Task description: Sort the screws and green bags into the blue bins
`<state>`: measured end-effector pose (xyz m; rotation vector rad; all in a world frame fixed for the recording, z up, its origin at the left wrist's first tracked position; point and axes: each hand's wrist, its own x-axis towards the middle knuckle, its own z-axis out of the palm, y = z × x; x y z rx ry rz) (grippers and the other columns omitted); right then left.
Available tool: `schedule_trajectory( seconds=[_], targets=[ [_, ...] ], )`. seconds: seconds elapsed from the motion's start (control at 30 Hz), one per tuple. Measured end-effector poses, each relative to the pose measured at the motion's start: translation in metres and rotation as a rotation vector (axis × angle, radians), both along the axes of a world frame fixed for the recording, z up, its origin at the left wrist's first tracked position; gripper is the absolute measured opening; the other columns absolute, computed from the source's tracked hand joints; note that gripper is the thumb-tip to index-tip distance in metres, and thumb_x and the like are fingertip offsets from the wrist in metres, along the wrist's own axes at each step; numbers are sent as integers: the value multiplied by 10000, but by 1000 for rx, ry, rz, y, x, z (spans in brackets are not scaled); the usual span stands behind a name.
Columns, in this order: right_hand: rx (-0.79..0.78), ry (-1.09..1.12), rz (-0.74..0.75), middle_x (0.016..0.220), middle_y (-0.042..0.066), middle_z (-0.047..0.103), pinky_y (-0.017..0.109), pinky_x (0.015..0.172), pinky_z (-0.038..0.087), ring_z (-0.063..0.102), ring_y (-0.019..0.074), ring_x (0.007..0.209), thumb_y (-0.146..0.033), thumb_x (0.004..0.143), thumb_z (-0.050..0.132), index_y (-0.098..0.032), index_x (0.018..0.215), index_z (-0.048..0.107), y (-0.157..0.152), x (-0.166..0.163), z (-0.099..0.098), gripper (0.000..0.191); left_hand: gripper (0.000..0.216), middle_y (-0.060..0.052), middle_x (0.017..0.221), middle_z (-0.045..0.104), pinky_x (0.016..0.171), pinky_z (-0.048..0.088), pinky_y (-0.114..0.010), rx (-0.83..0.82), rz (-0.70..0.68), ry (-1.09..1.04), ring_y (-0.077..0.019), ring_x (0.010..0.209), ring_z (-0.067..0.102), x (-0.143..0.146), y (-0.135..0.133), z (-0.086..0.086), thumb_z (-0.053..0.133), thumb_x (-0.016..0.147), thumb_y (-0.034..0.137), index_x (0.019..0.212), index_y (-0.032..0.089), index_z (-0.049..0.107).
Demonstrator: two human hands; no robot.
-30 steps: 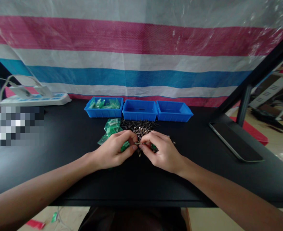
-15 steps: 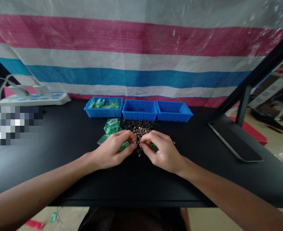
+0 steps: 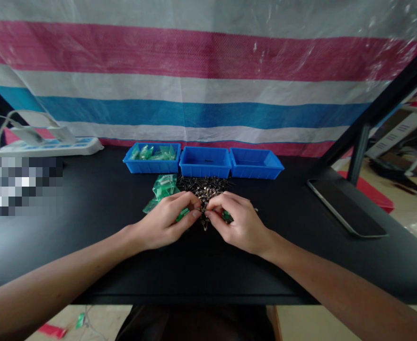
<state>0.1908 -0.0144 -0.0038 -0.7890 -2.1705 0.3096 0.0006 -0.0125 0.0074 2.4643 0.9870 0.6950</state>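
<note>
My left hand [image 3: 173, 219] and my right hand [image 3: 237, 219] meet fingertip to fingertip over the middle of the black table. Thumb and forefinger of each are pinched together around something small, too tiny to make out. Just beyond and below the fingers lies a heap of small brass-coloured metal parts [image 3: 207, 191], partly hidden by my hands. Dark screws [image 3: 204, 182] are spread along its far side. Small green plastic packets [image 3: 164, 186] lie beside my left hand, and bits of green show beneath both hands.
Three blue bins stand in a row behind the heap: the left bin [image 3: 151, 167] holds green packets, the middle bin [image 3: 205, 170] a small dark piece, then the right bin [image 3: 256, 171]. A phone [image 3: 346, 208] lies at right, a power strip [image 3: 52, 149] at back left.
Both hands stay almost in place, still pinched together above the heap. The whole view has shifted very slightly; nothing else has visibly moved.
</note>
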Motion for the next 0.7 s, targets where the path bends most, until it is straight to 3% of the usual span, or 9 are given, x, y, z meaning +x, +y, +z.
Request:
schedule_trajectory(
  seconds=[0.7],
  targets=[
    [-18,-16,25,649,-13,507,231,573,402,486,114,609,-110,760,525,-186,758,509,0,1,1,78,148,-32,759,597,624,445,-234,-23,22,5,-145,713,571,0,0,0,378,856,242,865,153,496]
  ],
)
